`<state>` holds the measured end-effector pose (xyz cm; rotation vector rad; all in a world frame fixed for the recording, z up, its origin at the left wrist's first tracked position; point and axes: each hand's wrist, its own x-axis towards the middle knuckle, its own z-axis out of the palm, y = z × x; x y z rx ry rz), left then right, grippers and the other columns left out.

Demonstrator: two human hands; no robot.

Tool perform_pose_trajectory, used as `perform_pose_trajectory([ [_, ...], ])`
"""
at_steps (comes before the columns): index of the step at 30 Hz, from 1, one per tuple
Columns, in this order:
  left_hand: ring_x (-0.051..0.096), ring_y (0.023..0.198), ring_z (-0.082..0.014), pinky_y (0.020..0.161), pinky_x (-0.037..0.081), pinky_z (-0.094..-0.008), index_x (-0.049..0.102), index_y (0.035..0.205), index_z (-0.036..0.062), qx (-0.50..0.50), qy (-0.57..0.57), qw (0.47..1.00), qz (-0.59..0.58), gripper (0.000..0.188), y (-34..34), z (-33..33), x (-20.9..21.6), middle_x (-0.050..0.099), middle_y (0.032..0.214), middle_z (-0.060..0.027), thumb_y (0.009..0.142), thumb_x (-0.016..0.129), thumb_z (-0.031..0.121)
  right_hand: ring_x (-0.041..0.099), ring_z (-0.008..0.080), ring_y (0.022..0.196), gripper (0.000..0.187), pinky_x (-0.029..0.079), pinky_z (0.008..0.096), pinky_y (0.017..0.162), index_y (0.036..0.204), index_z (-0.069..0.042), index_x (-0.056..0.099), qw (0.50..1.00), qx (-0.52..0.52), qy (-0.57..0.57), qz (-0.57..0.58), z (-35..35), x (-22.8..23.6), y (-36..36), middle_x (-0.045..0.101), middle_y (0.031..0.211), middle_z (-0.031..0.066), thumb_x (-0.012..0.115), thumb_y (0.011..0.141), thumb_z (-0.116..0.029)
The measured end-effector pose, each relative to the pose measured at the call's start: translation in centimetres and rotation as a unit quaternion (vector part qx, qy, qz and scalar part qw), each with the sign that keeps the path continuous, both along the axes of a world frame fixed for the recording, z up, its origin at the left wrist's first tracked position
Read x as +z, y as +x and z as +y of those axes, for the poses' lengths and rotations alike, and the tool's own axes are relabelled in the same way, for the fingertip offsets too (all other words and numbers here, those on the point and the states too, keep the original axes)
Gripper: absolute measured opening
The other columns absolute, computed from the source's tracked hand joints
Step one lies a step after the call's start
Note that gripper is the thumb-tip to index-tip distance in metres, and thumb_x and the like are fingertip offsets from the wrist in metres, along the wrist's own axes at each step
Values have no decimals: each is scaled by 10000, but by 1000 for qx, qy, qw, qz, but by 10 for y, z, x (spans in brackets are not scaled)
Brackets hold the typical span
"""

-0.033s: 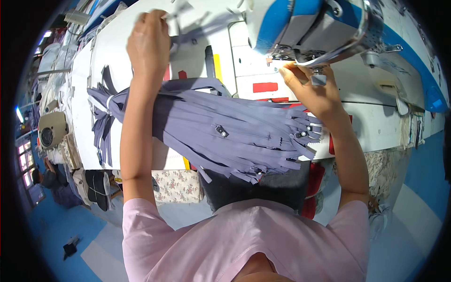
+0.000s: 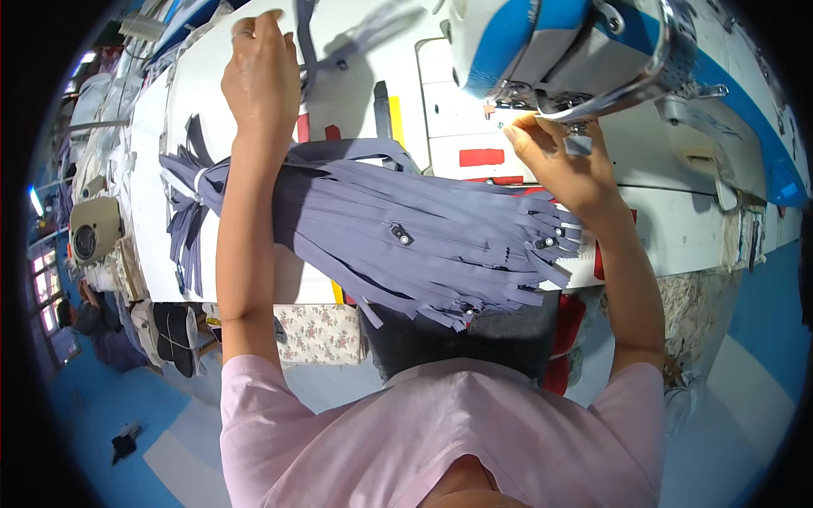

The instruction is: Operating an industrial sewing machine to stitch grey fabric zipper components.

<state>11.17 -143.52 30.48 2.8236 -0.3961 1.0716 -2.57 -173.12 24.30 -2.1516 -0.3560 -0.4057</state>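
Beyond the bundle, at the far left of the table, my left hand (image 2: 261, 80) is raised with its fingers half bent and the tips slightly apart. A grey-blue zipper strip (image 2: 306, 38) hangs just right of its thumb, apart from it as far as I can see. My right hand (image 2: 572, 165) reaches under the head of a blue and white sewing machine (image 2: 508, 51). Its thumb and forefinger are pinched together near the needle area; anything between them is too small to make out. A bundle of grey-blue zippers (image 2: 356, 212), tied with a white band (image 2: 197, 188), lies beneath my left forearm.
Red and yellow tape pieces mark the white table (image 2: 474, 110); one red piece (image 2: 481, 157) lies near my right hand. A dark bar (image 2: 381, 110) lies beside a yellow strip. Below the table's front edge is a floral cloth (image 2: 318, 334). Another person (image 2: 106, 326) is at far left.
My left hand has shifted slightly left and up, its fingers loosening away from the zipper strip, which now hangs more upright. My right hand has hardly moved.
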Motion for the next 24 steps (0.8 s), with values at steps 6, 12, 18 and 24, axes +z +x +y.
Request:
perform_pose_trajectory([
  [6,650,1001,-287,857,521,-362,655,1085,74,-278,26,869,408,292,-85,-9,34,646,1038,-100,813,708,-19,594,216,809,114,482,364,752,857,-44,630,998,18,-54,17,2,20,-5,634,814,68,731,863,-97],
  [12,683,917,-243,767,529,-340,640,1039,63,-365,-11,845,391,158,-76,-17,10,657,955,-89,889,661,19,584,193,681,100,462,355,650,877,-37,637,986,20,63,154,9,26,-6,630,732,62,704,905,-107],
  [18,627,732,-204,678,487,-304,639,1036,-2,-219,-217,822,478,173,-65,-30,14,673,818,-122,996,594,161,523,116,616,247,425,315,598,997,-17,689,986,-6,47,158,9,28,-7,584,673,85,645,988,-260],
  [24,483,638,-108,592,419,-280,723,1107,36,-146,-155,840,499,292,-40,-28,23,618,751,-36,1015,589,279,516,123,577,267,421,299,579,1027,-22,714,976,-19,99,192,12,21,-9,580,629,87,671,976,-280],
])
